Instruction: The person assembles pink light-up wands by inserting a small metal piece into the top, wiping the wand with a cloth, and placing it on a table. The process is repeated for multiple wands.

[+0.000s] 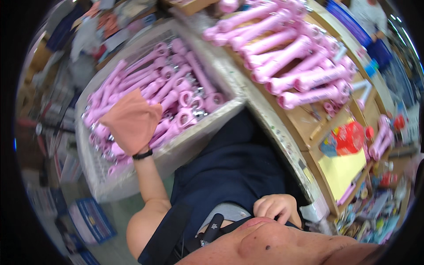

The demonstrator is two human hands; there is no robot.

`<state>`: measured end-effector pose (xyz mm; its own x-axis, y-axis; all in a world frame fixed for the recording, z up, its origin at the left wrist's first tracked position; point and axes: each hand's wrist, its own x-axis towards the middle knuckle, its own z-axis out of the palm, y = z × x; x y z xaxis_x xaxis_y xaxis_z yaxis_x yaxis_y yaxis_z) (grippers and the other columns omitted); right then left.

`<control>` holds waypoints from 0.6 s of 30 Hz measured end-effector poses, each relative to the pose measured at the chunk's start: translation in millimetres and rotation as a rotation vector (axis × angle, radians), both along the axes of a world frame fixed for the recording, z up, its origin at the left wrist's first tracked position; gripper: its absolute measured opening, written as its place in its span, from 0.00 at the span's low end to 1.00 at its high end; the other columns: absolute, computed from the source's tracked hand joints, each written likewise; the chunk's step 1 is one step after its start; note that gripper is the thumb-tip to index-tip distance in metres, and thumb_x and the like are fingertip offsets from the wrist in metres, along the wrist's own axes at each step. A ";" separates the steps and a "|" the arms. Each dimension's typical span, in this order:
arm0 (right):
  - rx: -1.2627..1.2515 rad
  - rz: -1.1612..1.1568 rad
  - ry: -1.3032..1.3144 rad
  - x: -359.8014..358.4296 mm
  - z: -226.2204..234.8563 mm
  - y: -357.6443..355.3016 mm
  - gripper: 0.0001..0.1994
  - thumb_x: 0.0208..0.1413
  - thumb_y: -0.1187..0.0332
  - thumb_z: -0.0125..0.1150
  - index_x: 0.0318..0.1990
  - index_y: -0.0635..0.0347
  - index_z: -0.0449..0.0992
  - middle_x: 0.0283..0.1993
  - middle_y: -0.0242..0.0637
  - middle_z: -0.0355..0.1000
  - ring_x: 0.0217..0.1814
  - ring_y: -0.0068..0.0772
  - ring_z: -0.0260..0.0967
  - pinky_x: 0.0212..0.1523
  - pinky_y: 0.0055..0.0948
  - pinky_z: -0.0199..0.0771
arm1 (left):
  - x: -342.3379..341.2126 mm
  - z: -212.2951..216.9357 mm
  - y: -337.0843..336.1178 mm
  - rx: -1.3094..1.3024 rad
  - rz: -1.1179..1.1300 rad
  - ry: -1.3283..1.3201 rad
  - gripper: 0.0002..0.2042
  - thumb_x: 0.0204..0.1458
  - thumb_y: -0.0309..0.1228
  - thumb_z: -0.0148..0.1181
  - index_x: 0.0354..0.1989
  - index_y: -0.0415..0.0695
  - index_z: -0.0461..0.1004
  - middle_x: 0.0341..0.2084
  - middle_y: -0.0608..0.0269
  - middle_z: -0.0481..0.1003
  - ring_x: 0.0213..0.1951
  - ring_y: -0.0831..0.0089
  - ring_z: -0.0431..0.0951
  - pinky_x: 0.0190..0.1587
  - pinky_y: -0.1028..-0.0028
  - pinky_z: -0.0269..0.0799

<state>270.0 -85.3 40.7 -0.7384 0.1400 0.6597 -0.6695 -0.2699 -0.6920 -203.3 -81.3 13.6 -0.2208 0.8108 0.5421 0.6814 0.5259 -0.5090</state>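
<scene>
An orange-pink cloth [134, 121] covers my left hand [140, 140], which reaches over the near left part of a pale crate [99, 187]. A black band circles that wrist, and the fingers are hidden under the cloth. Pink tubular pieces [154, 86] with round open ends and silvery metal fittings fill the crate in a jumbled heap. The cloth lies against some of them. My right hand [276, 207] rests close to my chest beside my dark apron, its fingers curled inward. Whether anything is inside those fingers is hidden.
More pink pieces [287, 55] lie in rows on a brown workbench [282, 119] at the right. A red packet [349, 138], yellow paper [338, 170] and small clutter sit nearer. Another person [370, 20] is at the far right. A blue-and-white box [91, 221] stands lower left.
</scene>
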 end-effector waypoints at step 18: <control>0.008 0.013 0.002 -19.4 1.0 0.2 0.14 0.48 0.69 0.76 0.41 0.66 0.83 0.46 0.43 0.78 0.42 0.42 0.72 0.41 0.34 0.73 | -6.7 72.5 6.2 0.135 -0.016 -0.138 0.07 0.43 0.40 0.59 0.26 0.52 0.74 0.22 0.63 0.77 0.25 0.62 0.80 0.24 0.61 0.67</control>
<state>250.6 -85.1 41.7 -0.7386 0.1252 0.6624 -0.6676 -0.2731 -0.6927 -209.9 -75.0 86.0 -0.2882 0.7368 0.6116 0.7485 0.5717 -0.3361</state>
